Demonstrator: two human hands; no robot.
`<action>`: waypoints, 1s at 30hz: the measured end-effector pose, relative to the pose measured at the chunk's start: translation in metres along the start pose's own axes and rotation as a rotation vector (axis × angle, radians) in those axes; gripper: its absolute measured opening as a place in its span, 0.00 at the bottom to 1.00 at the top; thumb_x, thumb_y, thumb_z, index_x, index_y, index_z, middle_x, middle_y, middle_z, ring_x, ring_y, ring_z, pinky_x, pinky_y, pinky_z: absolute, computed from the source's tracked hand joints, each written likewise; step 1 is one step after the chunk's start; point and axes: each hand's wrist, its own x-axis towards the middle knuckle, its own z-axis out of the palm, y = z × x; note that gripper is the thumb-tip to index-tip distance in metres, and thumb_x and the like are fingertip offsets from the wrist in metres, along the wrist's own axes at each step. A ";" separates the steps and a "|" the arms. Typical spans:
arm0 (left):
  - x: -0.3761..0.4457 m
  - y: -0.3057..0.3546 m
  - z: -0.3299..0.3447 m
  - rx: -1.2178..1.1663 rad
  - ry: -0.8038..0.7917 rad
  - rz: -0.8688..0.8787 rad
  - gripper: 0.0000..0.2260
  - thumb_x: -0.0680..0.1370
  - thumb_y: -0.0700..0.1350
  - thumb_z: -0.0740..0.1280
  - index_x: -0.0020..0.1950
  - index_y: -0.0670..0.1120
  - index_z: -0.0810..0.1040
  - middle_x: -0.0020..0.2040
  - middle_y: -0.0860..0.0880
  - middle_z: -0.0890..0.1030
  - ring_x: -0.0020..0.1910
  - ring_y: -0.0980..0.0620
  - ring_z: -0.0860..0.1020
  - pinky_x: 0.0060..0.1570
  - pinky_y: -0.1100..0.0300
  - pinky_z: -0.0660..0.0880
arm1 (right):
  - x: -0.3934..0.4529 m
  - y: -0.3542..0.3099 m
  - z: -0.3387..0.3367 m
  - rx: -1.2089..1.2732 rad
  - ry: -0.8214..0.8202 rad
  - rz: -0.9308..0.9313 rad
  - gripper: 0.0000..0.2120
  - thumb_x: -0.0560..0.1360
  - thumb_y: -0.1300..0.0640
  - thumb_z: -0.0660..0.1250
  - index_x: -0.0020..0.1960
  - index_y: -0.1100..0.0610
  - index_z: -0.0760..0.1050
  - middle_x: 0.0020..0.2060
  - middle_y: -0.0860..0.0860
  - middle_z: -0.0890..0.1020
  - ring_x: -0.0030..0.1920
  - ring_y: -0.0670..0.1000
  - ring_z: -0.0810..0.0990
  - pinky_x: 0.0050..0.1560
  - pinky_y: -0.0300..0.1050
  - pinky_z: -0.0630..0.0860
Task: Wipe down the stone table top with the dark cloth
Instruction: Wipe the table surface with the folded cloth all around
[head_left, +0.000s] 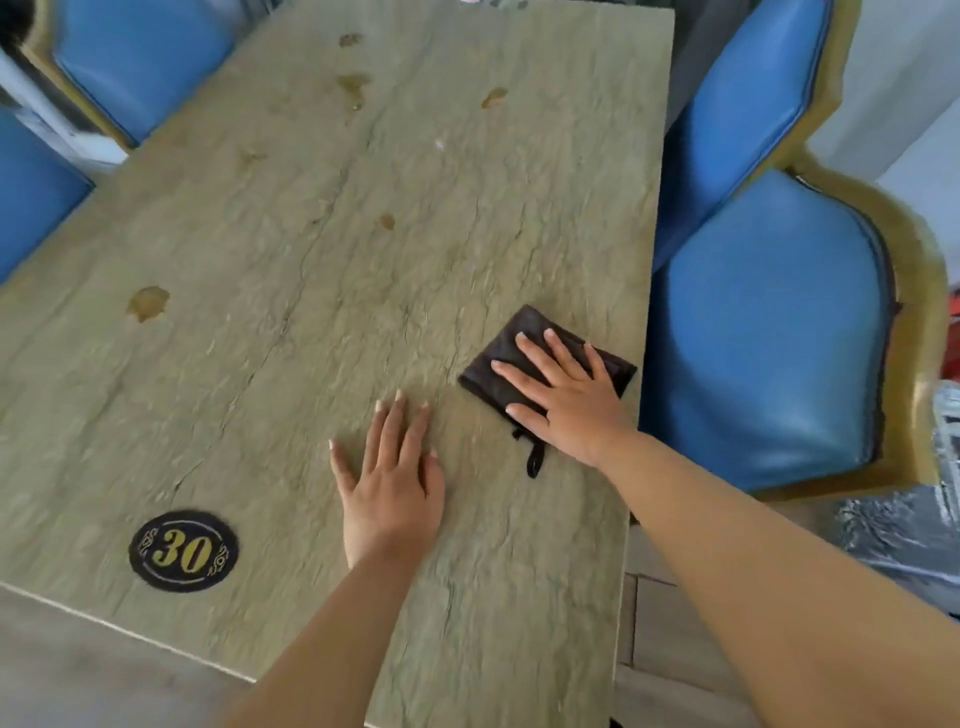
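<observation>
The stone table top is pale greenish-beige with a rough veined surface and several brown stains. A folded dark brown cloth lies flat near the table's right edge, a small loop hanging from its near corner. My right hand presses flat on the cloth with fingers spread. Left of the cloth, my left hand rests palm down on the bare stone, fingers apart, holding nothing.
A black oval badge with a gold "30" is fixed near the table's near left corner. Blue padded chairs with gold frames stand at the right, far right, far left and left. Brown stains dot the left and far parts.
</observation>
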 end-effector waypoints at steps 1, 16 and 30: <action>0.001 0.001 0.000 -0.002 0.001 -0.004 0.24 0.82 0.55 0.46 0.79 0.60 0.47 0.79 0.60 0.43 0.76 0.62 0.36 0.75 0.41 0.37 | 0.014 0.004 -0.003 0.009 -0.005 -0.003 0.26 0.77 0.34 0.39 0.74 0.32 0.39 0.77 0.42 0.38 0.76 0.50 0.34 0.74 0.61 0.38; 0.104 0.135 0.003 -0.058 -0.054 0.320 0.26 0.82 0.57 0.51 0.79 0.51 0.54 0.79 0.48 0.54 0.79 0.49 0.50 0.77 0.50 0.44 | -0.011 0.052 -0.019 0.783 0.227 0.350 0.27 0.80 0.62 0.55 0.78 0.56 0.53 0.74 0.53 0.61 0.73 0.52 0.62 0.70 0.39 0.59; -0.077 0.075 0.027 0.130 -0.095 0.327 0.29 0.78 0.66 0.50 0.77 0.65 0.46 0.80 0.54 0.42 0.78 0.47 0.39 0.73 0.36 0.39 | -0.056 0.049 -0.013 0.578 0.066 0.259 0.27 0.79 0.67 0.53 0.77 0.54 0.57 0.77 0.48 0.56 0.77 0.46 0.52 0.70 0.35 0.47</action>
